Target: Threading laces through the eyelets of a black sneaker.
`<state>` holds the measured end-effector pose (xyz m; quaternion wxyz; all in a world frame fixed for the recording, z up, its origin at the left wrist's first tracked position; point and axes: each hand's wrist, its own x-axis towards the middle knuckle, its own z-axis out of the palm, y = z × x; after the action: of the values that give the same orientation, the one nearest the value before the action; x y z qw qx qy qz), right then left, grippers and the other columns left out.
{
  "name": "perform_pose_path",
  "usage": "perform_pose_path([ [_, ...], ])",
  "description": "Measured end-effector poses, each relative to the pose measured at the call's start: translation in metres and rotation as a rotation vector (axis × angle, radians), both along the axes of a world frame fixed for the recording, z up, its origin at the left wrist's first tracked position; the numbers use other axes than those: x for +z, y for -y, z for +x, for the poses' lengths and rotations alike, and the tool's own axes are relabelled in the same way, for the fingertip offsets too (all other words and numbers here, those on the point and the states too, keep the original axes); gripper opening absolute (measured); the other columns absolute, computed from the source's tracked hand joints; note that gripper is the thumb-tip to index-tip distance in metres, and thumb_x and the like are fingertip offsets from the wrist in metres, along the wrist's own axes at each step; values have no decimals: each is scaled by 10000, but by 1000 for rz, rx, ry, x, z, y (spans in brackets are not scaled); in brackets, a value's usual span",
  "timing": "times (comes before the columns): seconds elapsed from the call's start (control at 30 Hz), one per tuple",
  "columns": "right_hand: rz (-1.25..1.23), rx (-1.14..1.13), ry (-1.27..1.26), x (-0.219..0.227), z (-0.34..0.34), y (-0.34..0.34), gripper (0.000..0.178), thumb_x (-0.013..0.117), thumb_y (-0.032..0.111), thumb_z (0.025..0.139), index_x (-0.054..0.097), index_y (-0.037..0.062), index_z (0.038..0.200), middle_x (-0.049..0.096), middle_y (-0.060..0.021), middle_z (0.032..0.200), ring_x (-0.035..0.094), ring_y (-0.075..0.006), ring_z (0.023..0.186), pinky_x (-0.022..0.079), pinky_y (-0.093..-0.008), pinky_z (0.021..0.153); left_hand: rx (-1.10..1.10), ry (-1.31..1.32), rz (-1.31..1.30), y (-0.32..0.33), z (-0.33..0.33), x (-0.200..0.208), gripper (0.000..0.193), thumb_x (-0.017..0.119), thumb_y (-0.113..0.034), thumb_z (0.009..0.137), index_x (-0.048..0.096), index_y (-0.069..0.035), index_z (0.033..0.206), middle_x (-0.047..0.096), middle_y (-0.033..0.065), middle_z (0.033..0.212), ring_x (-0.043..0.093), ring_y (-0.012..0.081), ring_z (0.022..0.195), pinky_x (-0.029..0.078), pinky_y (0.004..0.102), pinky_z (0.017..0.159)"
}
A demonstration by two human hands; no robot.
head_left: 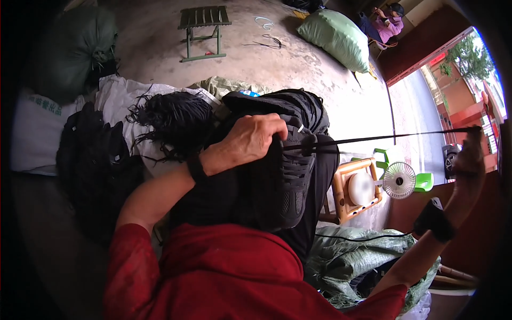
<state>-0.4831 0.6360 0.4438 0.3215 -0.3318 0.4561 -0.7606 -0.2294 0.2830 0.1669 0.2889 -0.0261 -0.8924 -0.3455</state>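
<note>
A black sneaker (294, 181) lies on my lap, toe toward my body. My left hand (250, 140) is closed on the sneaker near its upper eyelets, fingers curled over the edge. A black shoelace (394, 137) runs taut from the eyelets out to the right. At its far end my right hand (472, 152), dim near the picture's rim, is closed around the lace. More black shoes (288, 104) lie just beyond my knees. Left of them is a bundle of black shoelaces (176, 114) on white sacking (120, 96).
Black shoes (96, 149) are piled at my left beside a dark green sack (80, 50). A folding stool (205, 18) and a pale green sack (338, 40) stand ahead. To the right are a bamboo stool (341, 205), a small fan (399, 180) and a green woven sack (330, 256). Another person (388, 26) sits far off.
</note>
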Motion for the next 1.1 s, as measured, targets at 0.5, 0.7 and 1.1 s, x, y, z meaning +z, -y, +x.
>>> perform_pose_path([
  [0.5, -495, 27, 718, -70, -36, 8, 459, 363, 188, 1034, 282, 29, 1457, 336, -158, 1511, 362, -285, 1375, 213, -407, 1192, -238, -207, 1000, 23, 14, 39, 253, 492, -256, 1009, 612, -36, 971, 655, 71, 918, 641, 186, 898, 499, 336, 878],
  [0.7, 28, -421, 170, -216, -118, -60, 196, 534, 234, 988, 574, 45, 1028, 603, -185, 1148, 562, -274, 1107, 491, -342, 900, -126, -284, 1494, 125, 75, -38, 206, 497, -242, 1002, 577, -54, 1034, 632, 90, 1015, 617, 233, 1022, 496, 377, 925],
  [1.1, 68, -356, 398, -249, -109, -5, 130, 477, 6, 958, 507, -14, 1083, 570, -77, 819, 575, -172, 767, 504, -301, 774, 133, -566, 1260, 141, 112, -21, 254, 489, -147, 970, 613, 13, 1124, 666, 127, 1071, 643, 108, 837, 511, 195, 726],
])
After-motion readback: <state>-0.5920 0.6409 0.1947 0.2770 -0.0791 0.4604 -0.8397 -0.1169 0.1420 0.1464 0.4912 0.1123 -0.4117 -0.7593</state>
